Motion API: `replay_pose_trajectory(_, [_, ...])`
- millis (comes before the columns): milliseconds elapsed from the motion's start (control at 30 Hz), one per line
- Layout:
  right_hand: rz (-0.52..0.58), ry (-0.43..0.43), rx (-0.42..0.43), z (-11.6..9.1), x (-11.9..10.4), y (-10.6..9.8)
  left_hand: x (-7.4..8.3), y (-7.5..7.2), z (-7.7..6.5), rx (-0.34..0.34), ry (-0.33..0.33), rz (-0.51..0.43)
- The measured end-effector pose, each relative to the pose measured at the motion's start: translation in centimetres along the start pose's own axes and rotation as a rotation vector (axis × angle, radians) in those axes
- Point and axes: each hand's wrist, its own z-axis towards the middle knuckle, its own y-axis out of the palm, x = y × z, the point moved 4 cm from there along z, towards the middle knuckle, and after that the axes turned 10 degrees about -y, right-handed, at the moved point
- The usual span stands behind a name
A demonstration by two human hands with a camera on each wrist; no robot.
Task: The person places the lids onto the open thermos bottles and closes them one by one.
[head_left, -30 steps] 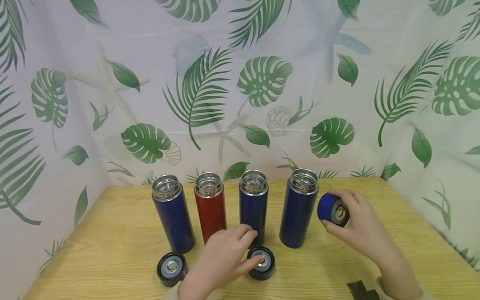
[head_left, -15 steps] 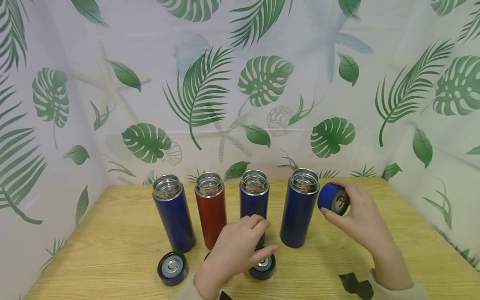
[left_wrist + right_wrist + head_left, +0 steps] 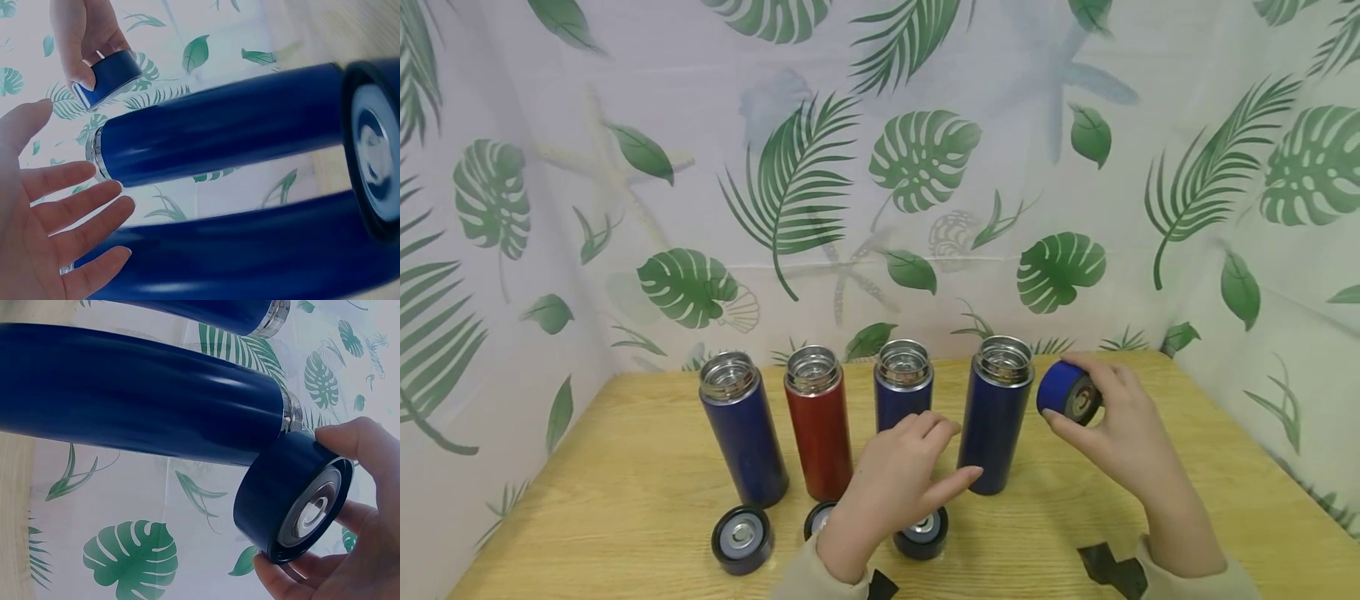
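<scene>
My right hand point(image 3: 1123, 429) pinches a blue bottle lid point(image 3: 1066, 392) between thumb and fingers, its inner side tipped toward me, just right of the rightmost blue thermos bottle point(image 3: 996, 425). In the head view my left hand point(image 3: 895, 479) hovers, fingers spread and nothing held, before another blue bottle point(image 3: 898, 400), partly hiding it. The left wrist view shows that open palm point(image 3: 62, 231) near the rightmost bottle's neck. Below the left hand a lid point(image 3: 922, 537) lies upside down, partly covered. Every bottle stands upright with its steel mouth uncovered.
A red bottle point(image 3: 818, 425) and another blue bottle point(image 3: 745, 433) stand farther left in the row. Two more upturned lids, one at far left point(image 3: 742, 540) and one partly behind my left wrist point(image 3: 817, 518), lie in front. A leaf-patterned cloth point(image 3: 842, 208) hangs behind the wooden table point(image 3: 587, 517).
My left hand has moved right and slightly up, away from the red bottle toward the rightmost bottle, uncovering a lid. My right hand has raised its lid slightly.
</scene>
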Motion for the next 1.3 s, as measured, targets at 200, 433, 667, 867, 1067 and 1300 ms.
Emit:
replay_pose_trajectory(200, [-0.005, -0.008, 0.016, 0.1, -0.1, -0.1, 0.6, 0.1, 0.8, -0.004, -0.042, -0.027])
replay_pose_trajectory(433, [0.000, -0.027, 0.034, 0.2, -0.2, -0.2, 1.3, 0.0, 1.4, -0.014, -0.076, -0.056])
replay_pose_trajectory(667, [0.047, -0.011, 0.059, 0.3, -0.2, -0.3, 1.5, 0.4, 1.8, 0.005, -0.109, -0.121])
replay_pose_trajectory(867, [0.066, 0.016, 0.085, 0.3, -0.2, -0.5, 1.6, 1.5, 2.2, 0.109, -0.138, -0.321])
replay_pose_trajectory(1067, [0.089, 0.020, 0.122, 0.3, -0.2, -0.5, 1.8, 2.8, 2.8, 0.114, -0.233, -0.477])
replay_pose_trajectory(1300, [0.108, 0.025, 0.149, 0.2, -0.1, -0.6, 1.9, 4.5, 3.6, 0.068, -0.388, -0.556])
